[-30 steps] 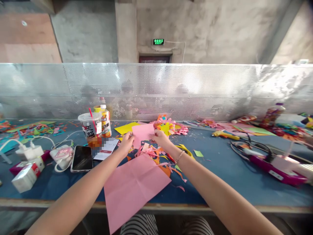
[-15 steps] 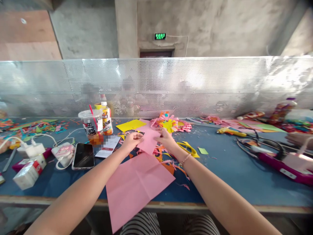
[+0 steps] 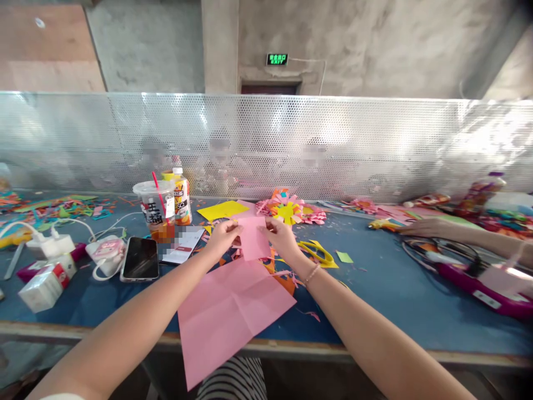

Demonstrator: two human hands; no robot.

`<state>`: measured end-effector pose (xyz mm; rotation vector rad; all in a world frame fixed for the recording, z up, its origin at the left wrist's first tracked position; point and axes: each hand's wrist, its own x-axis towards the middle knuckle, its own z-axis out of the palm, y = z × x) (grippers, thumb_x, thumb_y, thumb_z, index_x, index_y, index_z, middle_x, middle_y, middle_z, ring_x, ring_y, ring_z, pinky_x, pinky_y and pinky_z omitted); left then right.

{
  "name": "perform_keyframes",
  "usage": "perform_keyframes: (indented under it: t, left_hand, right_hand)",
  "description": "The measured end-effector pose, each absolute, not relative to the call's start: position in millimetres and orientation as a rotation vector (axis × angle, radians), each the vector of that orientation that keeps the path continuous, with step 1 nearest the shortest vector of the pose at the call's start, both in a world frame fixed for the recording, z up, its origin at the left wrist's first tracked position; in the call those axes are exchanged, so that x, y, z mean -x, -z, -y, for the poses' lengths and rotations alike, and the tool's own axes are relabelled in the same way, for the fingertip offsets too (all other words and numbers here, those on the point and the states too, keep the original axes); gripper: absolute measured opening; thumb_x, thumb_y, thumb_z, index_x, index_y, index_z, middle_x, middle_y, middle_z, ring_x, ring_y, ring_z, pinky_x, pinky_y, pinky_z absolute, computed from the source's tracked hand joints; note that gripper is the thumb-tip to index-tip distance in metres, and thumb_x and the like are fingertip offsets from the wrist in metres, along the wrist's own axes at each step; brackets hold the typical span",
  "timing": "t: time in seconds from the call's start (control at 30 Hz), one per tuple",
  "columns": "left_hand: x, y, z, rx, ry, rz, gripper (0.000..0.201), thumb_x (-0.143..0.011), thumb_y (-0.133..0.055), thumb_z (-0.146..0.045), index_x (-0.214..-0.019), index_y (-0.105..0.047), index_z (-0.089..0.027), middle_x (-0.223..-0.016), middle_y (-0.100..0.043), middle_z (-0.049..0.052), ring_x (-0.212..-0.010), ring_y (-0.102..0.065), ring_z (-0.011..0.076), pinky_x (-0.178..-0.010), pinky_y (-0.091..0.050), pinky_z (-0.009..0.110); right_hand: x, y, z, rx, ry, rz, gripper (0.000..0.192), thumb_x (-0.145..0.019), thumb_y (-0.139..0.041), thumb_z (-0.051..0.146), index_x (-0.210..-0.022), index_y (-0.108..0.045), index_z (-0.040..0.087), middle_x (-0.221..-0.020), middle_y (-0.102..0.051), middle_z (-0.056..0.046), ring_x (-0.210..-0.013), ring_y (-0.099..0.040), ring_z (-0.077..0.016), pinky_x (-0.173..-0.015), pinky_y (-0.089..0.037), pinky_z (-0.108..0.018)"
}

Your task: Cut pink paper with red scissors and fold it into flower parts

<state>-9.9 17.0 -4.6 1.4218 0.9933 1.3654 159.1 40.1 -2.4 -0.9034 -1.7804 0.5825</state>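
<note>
Between my two hands a small pink piece of paper (image 3: 255,240) is held up over the table. My left hand (image 3: 225,238) pinches its left edge, and my right hand (image 3: 281,236) grips the upper right edge. Below it lies a larger pink sheet (image 3: 237,314) with crossed creases, one corner hanging over the table's front edge. Just behind my hands sit pink and orange paper flowers with a yellow centre (image 3: 288,212). Yellow-handled scissors (image 3: 318,254) rest right of my right hand. Orange and pink paper scraps (image 3: 283,278) are partly hidden under the sheet.
On the left stand a plastic drink cup (image 3: 154,208) and a bottle (image 3: 181,197), near a phone (image 3: 140,259) and chargers (image 3: 52,244). At right, a co-worker's hand (image 3: 428,228) reaches over a purple power strip (image 3: 483,289). A perforated metal screen (image 3: 266,144) closes off the back.
The small pink paper has turned from tilted to nearly upright between my hands. At right, the co-worker's arm has reached in towards the yellow tool.
</note>
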Motion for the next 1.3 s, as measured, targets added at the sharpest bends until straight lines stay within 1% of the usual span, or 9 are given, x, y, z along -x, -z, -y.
perform_keyframes:
  t: [0.07,0.13,0.23,0.4,0.53,0.77,0.93,1.07,1.3]
  left_hand:
    - [10.1,4.5,-16.7,-1.395,-1.37,-0.984,0.022,-0.065,-0.06,-0.033,-0.076,-0.059,-0.014,-0.065,-0.061,0.002,-0.054,-0.057,0.0122,-0.052,-0.048,0.025]
    - [9.0,4.7,-16.6,-1.36,-1.362,-0.97,0.022,-0.064,-0.061,-0.033,-0.075,-0.059,-0.014,-0.065,-0.062,0.002,-0.055,-0.058,0.0125,-0.055,-0.048,0.026]
    - [6.0,3.9,-15.0,-1.297,-1.356,-0.956,0.025,-0.063,-0.062,-0.035,-0.072,-0.059,-0.013,-0.065,-0.063,0.003,-0.056,-0.059,0.0131,-0.059,-0.049,0.028]
    - [3.9,0.1,-10.3,-1.211,-1.369,-0.899,0.027,-0.063,-0.061,-0.037,-0.071,-0.058,-0.012,-0.06,-0.062,0.003,-0.053,-0.058,0.0127,-0.058,-0.048,0.027]
    - [6.0,-1.7,-9.7,-1.191,-1.388,-0.85,0.023,-0.063,-0.061,-0.034,-0.068,-0.057,-0.013,-0.058,-0.061,0.002,-0.051,-0.056,0.012,-0.054,-0.046,0.025]
    - [7.2,-4.9,-9.1,-1.152,-1.444,-0.843,0.01,-0.063,-0.055,-0.023,-0.066,-0.059,-0.014,-0.057,-0.06,0.0,-0.049,-0.054,0.0105,-0.05,-0.042,0.023]
    - [10.7,-3.3,-13.3,-1.154,-1.421,-0.769,0.014,-0.064,-0.052,-0.021,-0.071,-0.061,-0.013,-0.062,-0.062,0.003,-0.053,-0.056,0.0113,-0.053,-0.043,0.023]
    - [12.0,-1.3,-13.8,-1.189,-1.428,-0.785,0.021,-0.065,-0.058,-0.03,-0.075,-0.061,-0.012,-0.07,-0.063,0.005,-0.059,-0.058,0.013,-0.056,-0.046,0.025]
    - [11.2,3.1,-14.4,-1.269,-1.443,-0.797,0.027,-0.063,-0.062,-0.037,-0.076,-0.061,-0.013,-0.07,-0.06,0.002,-0.059,-0.056,0.0113,-0.061,-0.047,0.027]
  right_hand:
    - [-159.2,2.4,-38.1,0.929,-0.396,1.823,0.018,-0.072,-0.051,0.027,-0.081,-0.06,0.015,-0.073,-0.059,-0.004,-0.068,-0.053,-0.0151,-0.065,-0.044,-0.029]
    - [-159.5,2.2,-35.3,0.877,-0.221,1.861,0.018,-0.074,-0.049,0.025,-0.083,-0.063,0.017,-0.079,-0.059,-0.005,-0.076,-0.054,-0.0164,-0.071,-0.044,-0.031]
    - [-159.8,1.5,-30.4,0.708,-0.024,1.967,0.025,-0.079,-0.043,0.019,-0.094,-0.064,0.022,-0.094,-0.057,-0.006,-0.089,-0.052,-0.0164,-0.079,-0.043,-0.032]
    - [-159.5,-0.9,-23.6,0.538,0.191,2.189,0.033,-0.081,-0.041,0.016,-0.106,-0.058,0.029,-0.106,-0.055,-0.005,-0.095,-0.05,-0.0167,-0.084,-0.042,-0.037]
    - [-159.7,-1.6,-22.8,0.494,0.211,2.278,0.037,-0.08,-0.04,0.013,-0.109,-0.056,0.03,-0.114,-0.054,-0.004,-0.1,-0.049,-0.0177,-0.086,-0.041,-0.04]
    - [-159.1,-1.0,-22.9,0.426,0.188,2.371,0.038,-0.081,-0.04,0.013,-0.112,-0.054,0.03,-0.12,-0.052,-0.002,-0.105,-0.048,-0.0162,-0.089,-0.041,-0.037]
    - [-159.3,-1.9,-21.0,0.436,0.188,2.405,0.039,-0.082,-0.039,0.015,-0.117,-0.05,0.03,-0.125,-0.047,0.0,-0.107,-0.047,-0.016,-0.091,-0.039,-0.036]
    - [-159.2,-2.4,-20.1,0.46,0.214,2.428,0.039,-0.083,-0.038,0.017,-0.119,-0.047,0.028,-0.127,-0.045,-0.001,-0.108,-0.045,-0.0175,-0.092,-0.039,-0.038]
    - [-158.5,-1.0,-19.1,0.534,0.294,2.424,0.032,-0.083,-0.04,0.02,-0.11,-0.056,0.025,-0.124,-0.042,-0.006,-0.108,-0.044,-0.0196,-0.09,-0.039,-0.038]
